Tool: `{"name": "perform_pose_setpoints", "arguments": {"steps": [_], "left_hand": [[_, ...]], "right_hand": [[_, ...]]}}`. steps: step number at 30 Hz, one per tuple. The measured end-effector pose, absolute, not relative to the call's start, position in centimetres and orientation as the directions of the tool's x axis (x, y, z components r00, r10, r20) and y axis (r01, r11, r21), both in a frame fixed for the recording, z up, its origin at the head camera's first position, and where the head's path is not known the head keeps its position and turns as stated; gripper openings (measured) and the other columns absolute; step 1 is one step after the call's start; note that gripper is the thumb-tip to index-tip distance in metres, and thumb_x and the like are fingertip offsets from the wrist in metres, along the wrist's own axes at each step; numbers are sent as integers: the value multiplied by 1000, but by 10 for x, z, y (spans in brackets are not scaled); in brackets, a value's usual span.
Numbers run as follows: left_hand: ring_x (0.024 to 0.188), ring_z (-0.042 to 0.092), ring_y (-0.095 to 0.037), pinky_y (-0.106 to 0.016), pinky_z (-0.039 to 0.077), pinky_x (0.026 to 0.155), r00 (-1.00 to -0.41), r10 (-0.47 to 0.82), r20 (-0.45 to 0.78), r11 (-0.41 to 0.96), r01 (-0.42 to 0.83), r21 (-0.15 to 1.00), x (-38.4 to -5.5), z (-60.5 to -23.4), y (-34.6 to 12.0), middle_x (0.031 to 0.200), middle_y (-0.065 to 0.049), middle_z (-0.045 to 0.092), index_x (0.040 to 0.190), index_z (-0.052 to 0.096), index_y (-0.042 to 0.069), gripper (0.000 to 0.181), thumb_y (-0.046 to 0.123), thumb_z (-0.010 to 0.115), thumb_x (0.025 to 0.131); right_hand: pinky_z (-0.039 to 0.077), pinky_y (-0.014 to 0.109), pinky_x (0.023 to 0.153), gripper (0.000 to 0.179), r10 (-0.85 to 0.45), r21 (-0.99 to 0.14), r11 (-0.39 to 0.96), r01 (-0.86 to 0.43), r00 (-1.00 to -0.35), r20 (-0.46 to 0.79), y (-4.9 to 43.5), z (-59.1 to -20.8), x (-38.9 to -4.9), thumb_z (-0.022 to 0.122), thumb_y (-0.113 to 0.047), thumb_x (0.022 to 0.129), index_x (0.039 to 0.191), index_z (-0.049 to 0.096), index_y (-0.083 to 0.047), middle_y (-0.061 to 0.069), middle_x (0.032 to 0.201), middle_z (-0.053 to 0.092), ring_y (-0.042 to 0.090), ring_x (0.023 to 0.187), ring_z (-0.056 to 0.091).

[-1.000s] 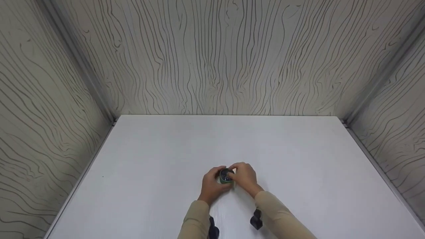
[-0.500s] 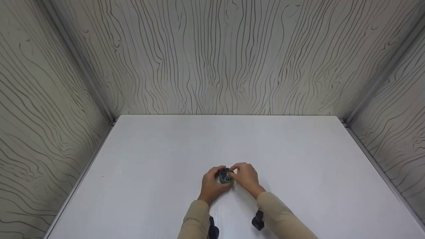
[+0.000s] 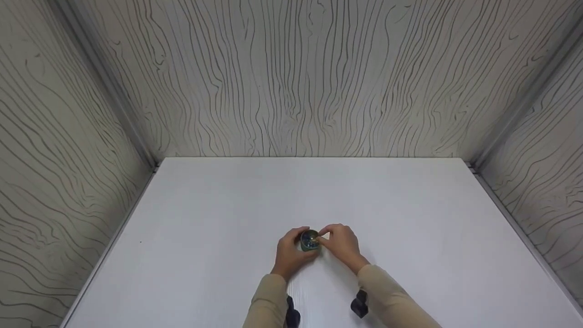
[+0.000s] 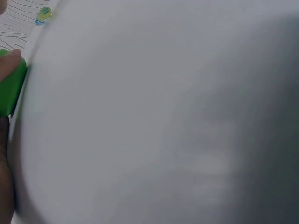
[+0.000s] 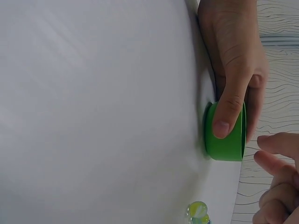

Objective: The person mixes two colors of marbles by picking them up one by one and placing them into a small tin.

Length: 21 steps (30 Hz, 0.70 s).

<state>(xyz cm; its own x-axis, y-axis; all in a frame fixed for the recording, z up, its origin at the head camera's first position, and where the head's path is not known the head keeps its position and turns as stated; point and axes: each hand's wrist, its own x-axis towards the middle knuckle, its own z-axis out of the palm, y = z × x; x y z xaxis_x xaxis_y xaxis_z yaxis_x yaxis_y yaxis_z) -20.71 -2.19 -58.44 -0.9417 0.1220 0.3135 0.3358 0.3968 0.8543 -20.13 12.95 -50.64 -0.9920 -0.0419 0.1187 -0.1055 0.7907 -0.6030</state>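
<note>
My left hand (image 3: 291, 254) grips a small round green cup (image 5: 229, 148), thumb on the near side and fingers behind it. The cup stands upright on the white table. Glass marbles (image 3: 310, 240) show inside it in the head view. My right hand (image 3: 341, 242) is at the cup's right rim, its thumb and index finger held slightly apart, with nothing visible between them in the right wrist view. Its other fingers are curled in. In the left wrist view only part of the cup and a few fingers appear at the left edge.
Clear yellow and blue marbles (image 5: 198, 210) lie on the table beside the cup in the right wrist view. The white tabletop (image 3: 205, 205) is bounded by wood-grain panels (image 3: 291, 82) at the back and sides. Dark wrist devices (image 3: 360, 304) hang under both sleeves.
My right hand has drawn back slightly to the right, its thumb moving from over the cup's mouth to the rim. My left hand and the cup have stayed in place.
</note>
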Motion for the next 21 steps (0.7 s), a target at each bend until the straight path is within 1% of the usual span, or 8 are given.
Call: {"name": "perform_pose_setpoints", "arguments": {"steps": [5, 9, 12, 17, 19, 21], "left_hand": [[116, 64, -23, -35, 52, 105, -951, 122, 284, 395, 309, 865, -207, -584, -22, 120, -6, 68, 123, 62, 10, 58, 25, 83, 71], [115, 64, -23, -36, 53, 104, -946, 126, 298, 407, 324, 854, -207, -584, -22, 120, -6, 68, 123, 62, 10, 58, 23, 84, 71], [115, 64, -23, -36, 53, 104, -947, 124, 297, 405, 322, 856, -208, -584, -22, 120, -6, 68, 123, 62, 10, 59, 24, 84, 70], [115, 64, -22, -35, 52, 104, -956, 111, 271, 405, 293, 866, -208, -585, -21, 120, -5, 68, 123, 62, 12, 61, 24, 85, 68], [115, 65, -22, -35, 52, 104, -957, 106, 269, 408, 289, 866, -208, -586, -20, 120, -5, 69, 122, 63, 12, 60, 25, 85, 68], [115, 65, -22, -35, 52, 104, -957, 105, 272, 407, 291, 866, -208, -586, -20, 119, -4, 69, 122, 63, 12, 60, 24, 85, 68]], "right_hand": [[29, 19, 49, 11, -35, -603, 792, -102, -992, 121, 135, -506, -202, 77, -16, 78, 84, 76, -7, 2, 65, 62, 8, 56, 37], [29, 20, 50, 11, -17, -590, 803, -83, -993, 117, 142, -505, -202, 76, -17, 79, 85, 76, -7, 2, 64, 58, 9, 58, 37], [28, 20, 49, 10, 3, -600, 798, -54, -996, 94, 147, -504, -201, 75, -16, 80, 85, 76, -7, 1, 61, 55, 9, 57, 37], [31, 20, 47, 9, 31, -621, 783, -17, -997, 67, 154, -504, -200, 75, -16, 80, 84, 76, -8, 2, 59, 60, 8, 53, 40], [32, 20, 48, 9, 37, -627, 779, -10, -997, 61, 157, -503, -200, 75, -16, 80, 84, 76, -8, 2, 62, 64, 8, 55, 41], [31, 20, 49, 9, 35, -624, 782, -9, -998, 59, 160, -503, -200, 74, -17, 81, 84, 76, -8, 2, 63, 62, 9, 57, 40]]}}
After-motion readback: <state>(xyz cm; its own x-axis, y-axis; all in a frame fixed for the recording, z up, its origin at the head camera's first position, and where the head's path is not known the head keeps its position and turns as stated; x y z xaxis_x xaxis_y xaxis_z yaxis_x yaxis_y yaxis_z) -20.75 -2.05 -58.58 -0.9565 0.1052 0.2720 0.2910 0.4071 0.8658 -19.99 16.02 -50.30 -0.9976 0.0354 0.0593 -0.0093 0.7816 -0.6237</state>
